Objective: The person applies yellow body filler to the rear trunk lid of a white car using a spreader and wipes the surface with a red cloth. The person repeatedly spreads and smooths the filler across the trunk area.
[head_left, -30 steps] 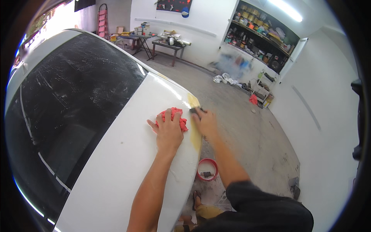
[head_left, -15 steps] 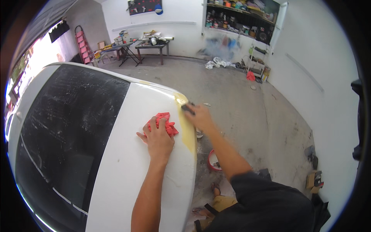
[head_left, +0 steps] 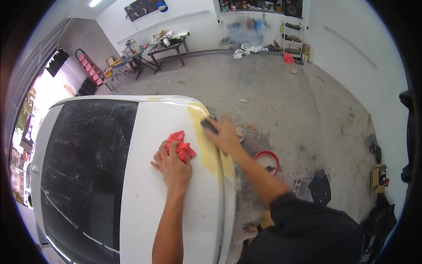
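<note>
1. Along the right-hand edge of the white car panel (head_left: pixel 154 185), head view: a yellow filler-like patch (head_left: pixel 204 149) forms an elongated band. Its long axis runs roughly with the edge, from the far corner toward the wearer, slanting slightly rightward.

2. Head view, right side: the right hand (head_left: pixel 225 135), somewhat blurred, is closed around a dark rectangular block (head_left: pixel 209 126). The block lies at the fingertips, to the hand's left, over the upper part of the patch; its long axis slants from upper left to lower right, across the band. Whether its whole underside touches the surface cannot be told.

3. Head view, left side: the left hand (head_left: pixel 174 169), fingers spread and bent, holds a crumpled red cloth (head_left: pixel 180 145) against the panel, left of the patch. The right hand is the nearer of the two to the yellow band.

4. Head view, margins: leftward, the white surface extends to the dark window glass (head_left: pixel 88 163); downward, it continues past the patch's narrowing end. Rightward, beyond the edge, lies gray concrete floor (head_left: pixel 299 119), with a red-rimmed bucket (head_left: pixel 277 162) beside the right forearm.
</note>
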Demonstrator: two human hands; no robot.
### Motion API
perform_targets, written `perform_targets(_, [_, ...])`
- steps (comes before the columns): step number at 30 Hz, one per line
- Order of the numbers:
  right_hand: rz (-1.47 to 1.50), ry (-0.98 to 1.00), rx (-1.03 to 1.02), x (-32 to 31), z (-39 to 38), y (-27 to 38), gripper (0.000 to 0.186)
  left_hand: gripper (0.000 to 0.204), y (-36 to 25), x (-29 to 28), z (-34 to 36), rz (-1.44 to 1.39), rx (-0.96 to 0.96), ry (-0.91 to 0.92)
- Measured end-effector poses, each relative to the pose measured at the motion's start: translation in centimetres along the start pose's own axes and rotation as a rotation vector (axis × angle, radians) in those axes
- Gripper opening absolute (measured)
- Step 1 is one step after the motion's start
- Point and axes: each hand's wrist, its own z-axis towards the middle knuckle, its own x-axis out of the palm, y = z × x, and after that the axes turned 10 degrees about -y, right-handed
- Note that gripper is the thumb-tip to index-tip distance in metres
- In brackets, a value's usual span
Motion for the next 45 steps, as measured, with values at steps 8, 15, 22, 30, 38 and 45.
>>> perform_targets(8, [0.192,0.089,0.229,0.1,-1.5,-1.0,0.061,0.045,0.1,0.8,0.2,0.023,0.099,-0.094])
perform_targets(15, [0.244,-0.080,0.039,1.3,-0.4,-2.5,0.057,0.044,-0.1,1.0,0.0,0.002,0.070,-0.086])
perform_targets(22, [0.352,0.027,0.149,-3.1,-6.6,1.0,0.053,0.043,-0.9,1.0,0.3,-0.010,0.060,-0.083])
perform_targets(30, [0.332,-0.036,0.115,3.3,2.7,-5.1,0.056,0.043,-1.8,1.0,0.4,-0.006,0.083,-0.102])
perform_targets(38, [0.533,-0.019,0.191,-0.8,-3.8,-3.0,0.054,0.048,-1.0,1.3,1.0,-0.012,0.142,-0.116])
perform_targets(45, [0.927,0.226,0.792,10.1,18.2,-17.2,0.069,0.051,-5.7,0.4,0.0,-0.136,0.491,0.136])
